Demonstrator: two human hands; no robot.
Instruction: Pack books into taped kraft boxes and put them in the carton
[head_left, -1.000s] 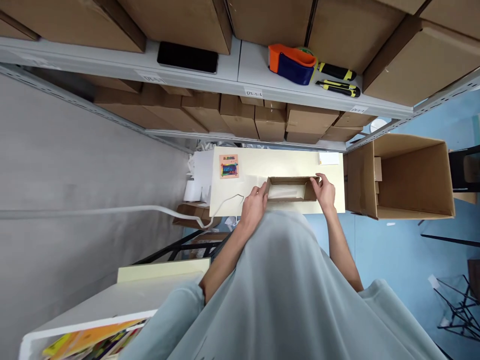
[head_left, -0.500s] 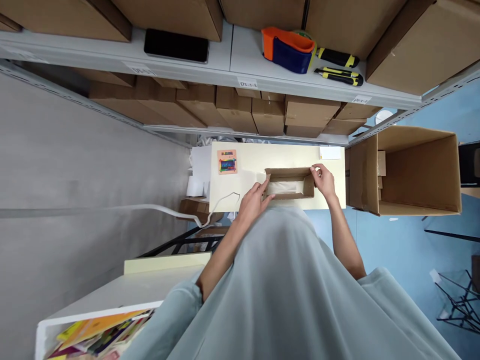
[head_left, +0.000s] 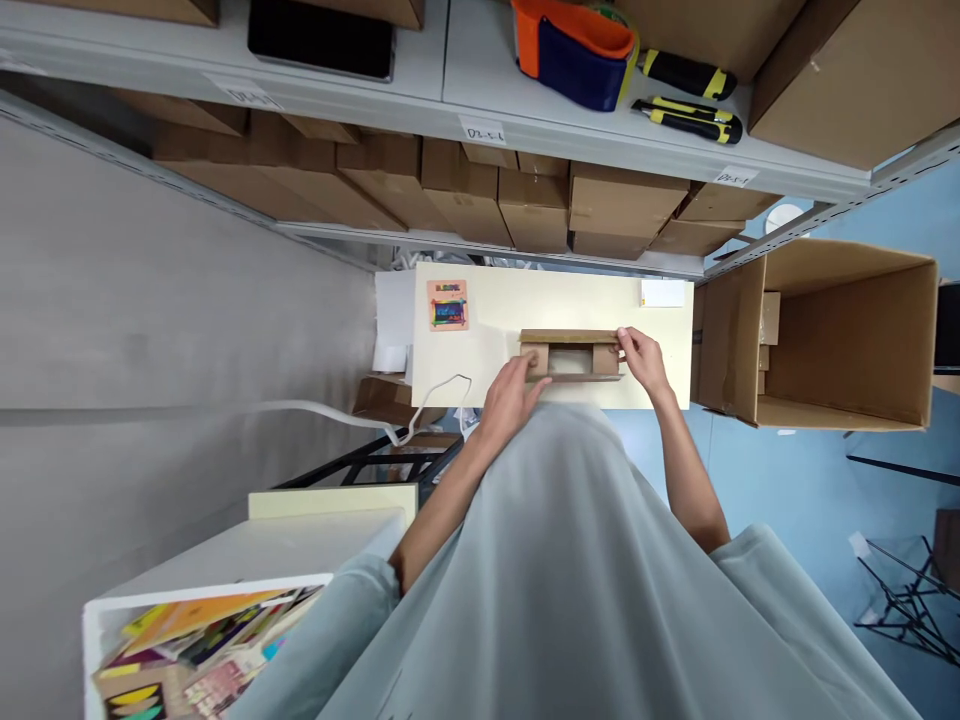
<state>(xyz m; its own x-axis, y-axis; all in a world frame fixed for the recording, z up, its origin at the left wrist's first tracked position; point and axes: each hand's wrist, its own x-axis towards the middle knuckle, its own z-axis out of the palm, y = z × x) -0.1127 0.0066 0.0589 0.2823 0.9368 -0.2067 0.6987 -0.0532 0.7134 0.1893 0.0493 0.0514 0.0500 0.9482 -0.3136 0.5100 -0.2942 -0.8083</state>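
Observation:
A small brown cardboard box (head_left: 606, 360) sits on the cream tabletop (head_left: 487, 300), its top partly open. Both short end flaps are folded inward, while the two long flaps stand up along the far and near sides. Through the gap between them, something whitish shows inside. My left hand (head_left: 506, 398) grips the left end, fingertips at the short flap and thumb along the near long flap. At the far right corner, my right hand (head_left: 643, 362) pinches the edge of the box with thumb and fingers.
A colourful square card (head_left: 448, 305) and a white label or paper (head_left: 662, 293) lie on the table. To the right stands a large open carton (head_left: 847, 340). Above the table, a metal shelf (head_left: 420, 110) carries boxes, a black phone (head_left: 322, 40), a tape dispenser (head_left: 574, 55) and utility knives (head_left: 690, 118).
The short end flaps have been folded inward over the box opening. Both hands stay at the box's ends. The view has shifted slightly, with the shelf now higher in the picture.

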